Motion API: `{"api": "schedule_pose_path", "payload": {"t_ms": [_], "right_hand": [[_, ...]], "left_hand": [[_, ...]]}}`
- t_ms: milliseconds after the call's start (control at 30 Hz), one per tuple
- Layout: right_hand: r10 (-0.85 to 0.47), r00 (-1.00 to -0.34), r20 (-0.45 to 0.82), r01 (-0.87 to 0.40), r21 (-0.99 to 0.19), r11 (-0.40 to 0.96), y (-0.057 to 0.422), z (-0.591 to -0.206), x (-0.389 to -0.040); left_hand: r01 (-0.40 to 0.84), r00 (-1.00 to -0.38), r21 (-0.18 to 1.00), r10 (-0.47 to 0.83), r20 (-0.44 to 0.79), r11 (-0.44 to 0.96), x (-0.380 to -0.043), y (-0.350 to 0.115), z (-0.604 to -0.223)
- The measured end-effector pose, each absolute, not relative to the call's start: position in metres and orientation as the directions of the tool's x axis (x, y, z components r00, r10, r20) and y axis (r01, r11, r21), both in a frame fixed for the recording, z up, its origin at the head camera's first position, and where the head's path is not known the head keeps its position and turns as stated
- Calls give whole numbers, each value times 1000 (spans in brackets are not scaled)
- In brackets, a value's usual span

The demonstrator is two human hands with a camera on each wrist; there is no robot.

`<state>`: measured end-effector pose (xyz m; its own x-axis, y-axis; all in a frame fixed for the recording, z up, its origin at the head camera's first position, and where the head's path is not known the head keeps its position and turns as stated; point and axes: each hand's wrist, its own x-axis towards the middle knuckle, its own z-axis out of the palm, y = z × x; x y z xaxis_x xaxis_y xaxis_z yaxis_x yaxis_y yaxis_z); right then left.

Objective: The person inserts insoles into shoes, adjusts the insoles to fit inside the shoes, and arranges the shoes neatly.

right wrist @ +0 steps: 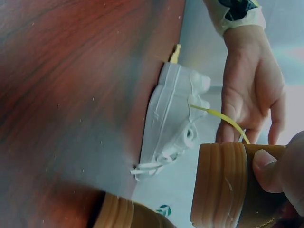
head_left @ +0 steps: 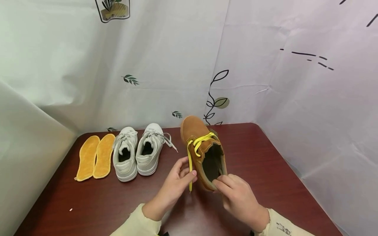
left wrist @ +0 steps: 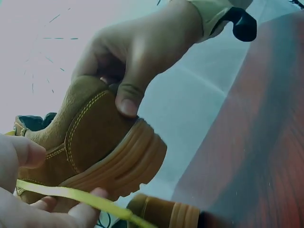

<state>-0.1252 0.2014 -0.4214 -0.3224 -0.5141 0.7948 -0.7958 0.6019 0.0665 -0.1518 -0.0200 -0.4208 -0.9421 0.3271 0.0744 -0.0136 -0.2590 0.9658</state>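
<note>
A tan suede shoe (head_left: pixel 193 127) with a yellow lace (head_left: pixel 190 157) is tilted up over the table, its dark opening facing me. My right hand (head_left: pixel 240 196) grips it at the heel, fingers inside the collar and thumb (left wrist: pixel 128 102) on the outer back. Against its left side rests my left hand (head_left: pixel 174 183), palm up with fairly straight fingers in the right wrist view. The loose lace end hangs across the left fingers, below the thumb. A second tan shoe (left wrist: pixel 161 211) stands behind the held one, mostly hidden by it in the head view.
Left of the hands, a pair of white sneakers (head_left: pixel 125 167) stands on the dark red table (head_left: pixel 118 209). Beside them lie two orange-yellow insoles (head_left: pixel 88 157). A small white bit (head_left: pixel 71 209) is at the front left. White printed curtains (head_left: pixel 165 65) enclose the table.
</note>
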Motion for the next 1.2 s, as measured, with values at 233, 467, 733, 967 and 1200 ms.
{"api": "schedule_pose_path", "payload": {"t_ms": [233,467,733,967,1200], "right_hand": [[-478,-340,810,-765,58,642,213,-415,-130],[-450,-470,759,-689,3,725,238,-409,-137],[-419,-583,696,-609,-33,793,262,-411,-143],[-402,-593,698,-577,-20,816,270,-415,-151],[-393,-617,682,-539,-2,843,278,-422,-161]], "left_hand": [[-3,-926,980,371,72,-198,-157,4,-410],[-23,-915,985,400,48,-170,-173,35,-406],[-66,-913,987,409,-1,-145,-184,66,-415],[-124,-895,982,443,-51,-139,-195,76,-421],[-162,-881,978,467,-81,-135,-196,87,-432]]}}
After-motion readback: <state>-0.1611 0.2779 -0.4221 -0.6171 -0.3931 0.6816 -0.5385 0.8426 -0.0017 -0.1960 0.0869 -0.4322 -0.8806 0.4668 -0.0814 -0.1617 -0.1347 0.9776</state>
